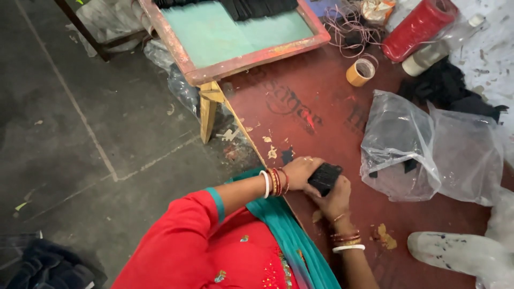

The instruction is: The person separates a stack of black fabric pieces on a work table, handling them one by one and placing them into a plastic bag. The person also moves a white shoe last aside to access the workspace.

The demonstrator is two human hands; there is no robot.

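Had both my hands on a black bundle (324, 178) at the tabletop (316, 134) edge: left hand (301, 171) and right hand (333, 200) both closed around it, plastic bag (428, 150) nearby.

A small black fabric bundle (324, 177), tilted, clasped above the dark red table's edge

Grey concrete floor (80, 134), red worktable (321, 123)
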